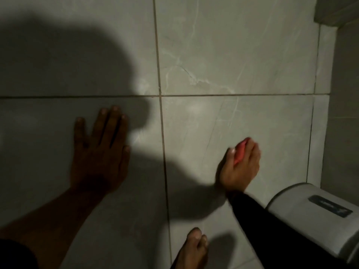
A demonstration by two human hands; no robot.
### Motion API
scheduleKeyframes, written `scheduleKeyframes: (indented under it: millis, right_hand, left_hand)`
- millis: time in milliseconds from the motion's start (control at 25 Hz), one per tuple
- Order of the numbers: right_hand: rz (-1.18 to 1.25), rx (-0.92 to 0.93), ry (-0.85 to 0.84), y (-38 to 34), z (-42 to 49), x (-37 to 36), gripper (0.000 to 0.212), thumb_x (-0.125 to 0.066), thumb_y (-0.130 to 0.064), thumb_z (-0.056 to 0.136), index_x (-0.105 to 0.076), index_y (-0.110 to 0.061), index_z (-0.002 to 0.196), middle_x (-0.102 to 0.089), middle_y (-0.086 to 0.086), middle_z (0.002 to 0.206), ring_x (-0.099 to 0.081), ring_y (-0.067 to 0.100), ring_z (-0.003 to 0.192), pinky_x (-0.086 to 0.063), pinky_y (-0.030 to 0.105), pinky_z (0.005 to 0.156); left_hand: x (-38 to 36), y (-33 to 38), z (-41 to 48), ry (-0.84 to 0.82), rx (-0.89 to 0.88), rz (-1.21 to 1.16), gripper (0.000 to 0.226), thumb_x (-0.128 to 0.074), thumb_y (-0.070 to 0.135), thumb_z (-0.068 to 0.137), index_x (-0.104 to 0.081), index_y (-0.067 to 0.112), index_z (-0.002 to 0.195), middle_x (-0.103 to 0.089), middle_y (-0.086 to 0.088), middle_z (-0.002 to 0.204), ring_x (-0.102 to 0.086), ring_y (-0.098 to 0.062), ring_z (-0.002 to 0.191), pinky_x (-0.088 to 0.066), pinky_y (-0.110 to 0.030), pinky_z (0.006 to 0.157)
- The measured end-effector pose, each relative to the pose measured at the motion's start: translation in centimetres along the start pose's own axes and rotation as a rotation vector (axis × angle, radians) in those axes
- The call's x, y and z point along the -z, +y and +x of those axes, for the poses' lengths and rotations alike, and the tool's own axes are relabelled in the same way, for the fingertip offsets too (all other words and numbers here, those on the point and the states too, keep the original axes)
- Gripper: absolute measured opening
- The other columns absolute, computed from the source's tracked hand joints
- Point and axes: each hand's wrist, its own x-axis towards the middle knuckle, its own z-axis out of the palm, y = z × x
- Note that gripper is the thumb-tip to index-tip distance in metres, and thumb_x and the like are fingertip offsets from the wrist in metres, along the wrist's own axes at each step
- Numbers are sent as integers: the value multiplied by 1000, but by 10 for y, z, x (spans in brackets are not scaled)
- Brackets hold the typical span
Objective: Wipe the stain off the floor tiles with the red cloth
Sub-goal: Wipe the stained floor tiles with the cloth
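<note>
My right hand [240, 167] is closed around the bunched red cloth [240, 152], which peeks out between thumb and fingers, low over the pale marbled floor tiles [223, 65] at the right. My left hand [101, 150] lies flat on the tile at the left, fingers spread, in deep shadow. I cannot make out a clear stain on the tiles; only faint veining and a dim smudge near the grout cross.
A grey cylindrical bin or appliance [314, 216] stands at the lower right, close to my right forearm. A wall [343, 113] rises along the right edge. My bare foot [192, 249] is at the bottom centre. A large shadow covers the left tiles.
</note>
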Motion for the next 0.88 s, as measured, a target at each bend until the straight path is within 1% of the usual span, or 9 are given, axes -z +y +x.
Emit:
scheduleKeyframes:
  millis: [80, 280, 360, 440, 520, 640, 760, 800, 880]
  right_hand:
    - [23, 28, 60, -51, 69, 2, 72, -52, -43, 106, -39, -8, 167, -36, 23, 175, -33, 42, 164, -28, 56, 133]
    - [0, 617, 41, -204, 91, -42, 72, -49, -52, 104, -41, -18, 167, -37, 16, 177, -30, 38, 165, -20, 60, 137]
    - [-65, 878, -40, -199, 37, -54, 75, -50, -53, 104, -38, -19, 169, -36, 13, 178, -27, 36, 167, -17, 60, 137]
    - [-89, 1011, -169, -142, -36, -50, 71, -52, -51, 106, -37, -21, 168, -36, 8, 178, -27, 33, 168, -18, 63, 136]
    - [-107, 957, -316, -62, -95, -32, 61, -49, -44, 109, -38, -26, 167, -34, 1, 175, -29, 29, 165, -25, 69, 133]
    - [-195, 650, -273, 8, -78, -5, 73, -45, -43, 103, -35, -13, 169, -27, 14, 180, -27, 40, 166, -31, 75, 128]
    - [-31, 195, -43, -26, 31, 6, 77, -46, -46, 102, -36, -7, 168, -31, 23, 178, -27, 41, 167, -26, 63, 133]
    - [3, 167, 28, -52, 62, 4, 76, -48, -45, 102, -39, -6, 167, -36, 23, 175, -32, 41, 165, -28, 62, 133]
    - [12, 319, 72, -107, 68, -14, 75, -53, -45, 101, -42, -8, 166, -40, 23, 173, -36, 43, 162, -27, 62, 133]
  left_hand:
    - [0, 1, 1, 6, 1, -2, 72, -35, 38, 104, -26, 8, 170, -20, -16, 180, -21, -38, 167, -4, -69, 131]
    - [-1, 0, 0, 27, -11, 13, 72, -38, 37, 103, -30, 8, 169, -22, -16, 180, -22, -37, 167, -4, -69, 131]
    - [-2, -1, 0, 35, -3, 1, 72, -38, 37, 103, -30, 9, 169, -22, -15, 180, -22, -35, 167, -3, -67, 131]
    - [-4, -2, -1, 31, 3, 5, 72, -38, 38, 103, -30, 8, 168, -22, -15, 180, -21, -35, 167, -3, -68, 132]
    - [-5, -2, 0, 24, -2, 6, 72, -36, 38, 103, -29, 8, 168, -21, -15, 180, -20, -35, 168, -5, -69, 132]
    - [-4, -1, -1, 13, -2, 7, 72, -34, 40, 104, -29, 8, 168, -21, -15, 180, -20, -36, 168, -4, -69, 132]
    - [-4, -1, -1, 8, -1, 1, 71, -33, 40, 105, -28, 9, 169, -20, -15, 180, -18, -37, 168, 1, -66, 133]
    - [-3, 0, -1, 14, -2, -2, 72, -33, 40, 105, -28, 9, 169, -19, -15, 180, -18, -37, 168, 2, -65, 133]
    - [-3, -1, 0, 21, -5, -12, 72, -33, 40, 105, -29, 9, 169, -19, -15, 180, -18, -37, 168, 1, -65, 133]
